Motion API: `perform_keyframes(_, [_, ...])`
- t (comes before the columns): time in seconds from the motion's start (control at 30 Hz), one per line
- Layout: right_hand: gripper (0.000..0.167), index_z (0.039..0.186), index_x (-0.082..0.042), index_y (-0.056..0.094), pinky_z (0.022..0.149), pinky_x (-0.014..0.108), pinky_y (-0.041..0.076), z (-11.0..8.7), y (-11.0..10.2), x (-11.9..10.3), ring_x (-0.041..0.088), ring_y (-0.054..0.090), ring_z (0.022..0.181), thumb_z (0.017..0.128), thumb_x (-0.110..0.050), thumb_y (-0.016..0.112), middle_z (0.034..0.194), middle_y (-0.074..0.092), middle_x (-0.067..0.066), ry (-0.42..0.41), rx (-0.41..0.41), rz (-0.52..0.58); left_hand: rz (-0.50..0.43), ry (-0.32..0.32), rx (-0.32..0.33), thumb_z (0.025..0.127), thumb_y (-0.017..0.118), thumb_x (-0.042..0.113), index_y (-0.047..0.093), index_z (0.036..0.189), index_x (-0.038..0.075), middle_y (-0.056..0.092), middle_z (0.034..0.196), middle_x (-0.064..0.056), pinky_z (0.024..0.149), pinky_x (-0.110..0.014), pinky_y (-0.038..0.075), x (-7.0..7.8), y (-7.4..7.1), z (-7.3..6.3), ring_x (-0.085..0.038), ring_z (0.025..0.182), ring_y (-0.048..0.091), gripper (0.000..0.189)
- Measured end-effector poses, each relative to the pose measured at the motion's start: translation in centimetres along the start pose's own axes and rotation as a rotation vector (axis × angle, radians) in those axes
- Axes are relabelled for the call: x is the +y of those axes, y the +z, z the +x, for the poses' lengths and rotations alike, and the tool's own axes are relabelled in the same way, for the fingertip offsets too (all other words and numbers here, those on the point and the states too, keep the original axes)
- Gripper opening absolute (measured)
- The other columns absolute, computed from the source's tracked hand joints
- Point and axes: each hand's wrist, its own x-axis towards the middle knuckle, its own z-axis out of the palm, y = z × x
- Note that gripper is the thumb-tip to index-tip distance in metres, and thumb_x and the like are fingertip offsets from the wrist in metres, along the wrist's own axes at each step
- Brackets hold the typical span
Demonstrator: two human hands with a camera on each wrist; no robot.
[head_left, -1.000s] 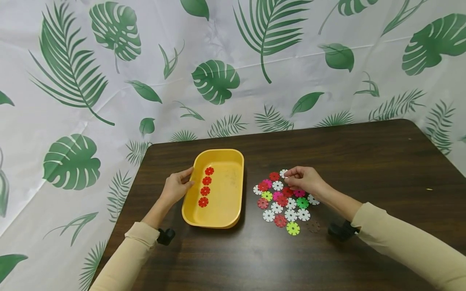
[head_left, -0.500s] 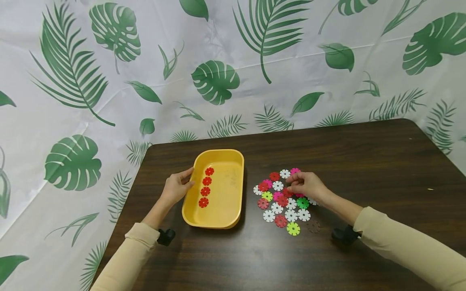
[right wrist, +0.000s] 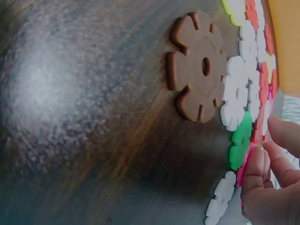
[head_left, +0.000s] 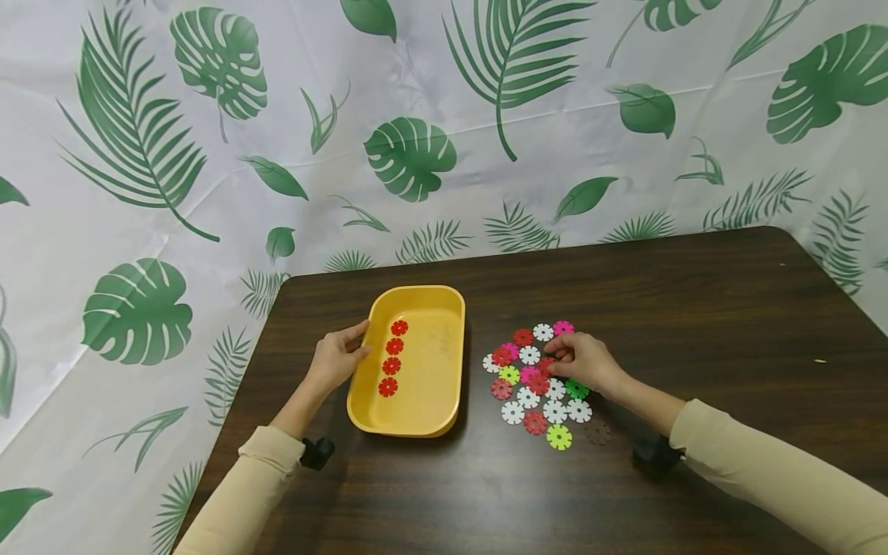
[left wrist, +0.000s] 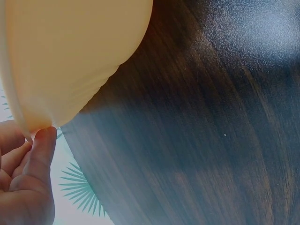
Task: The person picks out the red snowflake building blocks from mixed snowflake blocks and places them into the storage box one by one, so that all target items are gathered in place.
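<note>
My left hand [head_left: 338, 357] grips the left rim of a yellow plastic tray [head_left: 433, 416], the thumb on the near side. In the left wrist view the thumb and fingers [left wrist: 40, 154] pinch the tray's edge. Inside the tray, several red notched discs [head_left: 391, 366] lie in a column along the left side. To the right, my right hand [head_left: 586, 364] is low over a loose spread of flower-shaped notched discs, fingers bent and parted from the thumb. Its fingertips are right at a red disc [head_left: 546, 367]. The hand partly covers pink and white discs.
White discs [head_left: 555, 411], a green disc [head_left: 577, 388], yellow-green discs [head_left: 559, 437] and a brown disc [right wrist: 199, 68] lie around the right hand on the dark wooden table [head_left: 694, 308]. A leaf-patterned cloth [head_left: 416, 77] hangs behind the table.
My right hand has drawn slightly back toward me from the far edge of the disc spread, uncovering a pink disc at the back. The left hand and tray have stayed put.
</note>
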Motion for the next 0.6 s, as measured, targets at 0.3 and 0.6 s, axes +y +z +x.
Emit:
perform_keyframes(0.3, [0.023, 0.097, 0.005, 0.067, 0.062, 0.024, 0.044, -0.13, 0.41, 0.05, 0.017, 0.049, 0.074, 0.076, -0.001, 0.074, 0.085, 0.057, 0.012, -0.076, 0.035, -0.084, -0.016, 0.005, -0.008, 0.09, 0.059, 0.0, 0.044, 0.139, 0.002, 0.047, 0.139, -0.02, 0.084, -0.039, 0.054, -0.02, -0.02, -0.06, -0.035, 0.114, 0.058, 0.052])
perform_keyframes(0.6, [0.02, 0.092, 0.002, 0.067, 0.064, 0.026, 0.042, -0.01, 0.65, -0.06, 0.019, 0.049, 0.077, 0.074, -0.001, 0.076, 0.082, 0.057, 0.009, -0.089, 0.051, -0.14, -0.003, 0.003, 0.0, 0.09, 0.06, 0.0, 0.045, 0.138, 0.002, 0.047, 0.139, -0.019, 0.085, -0.039, 0.054, -0.1, 0.02, 0.01, -0.035, 0.114, 0.058, 0.051])
